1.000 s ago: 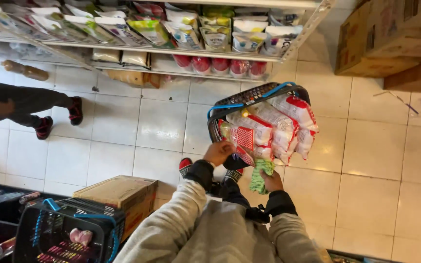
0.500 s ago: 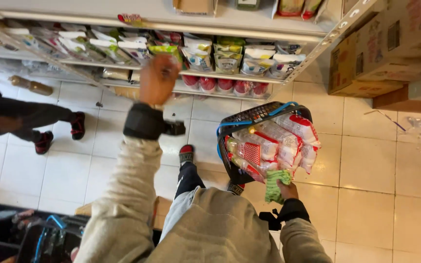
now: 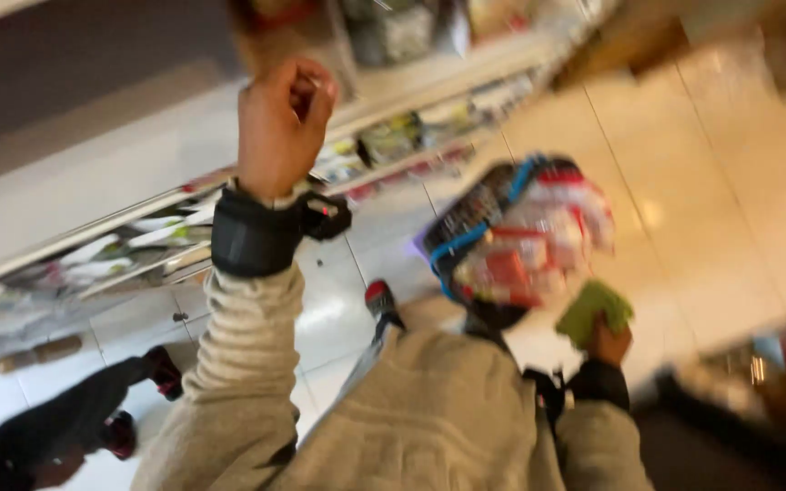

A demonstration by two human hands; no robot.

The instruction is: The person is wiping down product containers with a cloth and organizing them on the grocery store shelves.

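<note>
My left hand (image 3: 279, 123) is raised high toward the store shelves (image 3: 384, 173), its fingers curled closed; nothing shows in it. A black wrist strap (image 3: 252, 238) sits below it on my grey sleeve. My right hand (image 3: 607, 338) is low at the right, closed on a green cloth (image 3: 593, 307). Just beside that hand is a black shopping basket (image 3: 479, 227) with blue handles, filled with red and white packets (image 3: 539, 245). The whole view is tilted and blurred.
Shelves of packaged goods run across the upper left and centre. The floor is pale tile (image 3: 684, 182). Another person's dark legs and shoes (image 3: 93, 418) lie at the lower left. Dark clutter (image 3: 766, 400) fills the lower right corner.
My left hand left the basket and rose up toward the shelves. The view swung and tilted, blurring. My right hand kept the green cloth by the basket.
</note>
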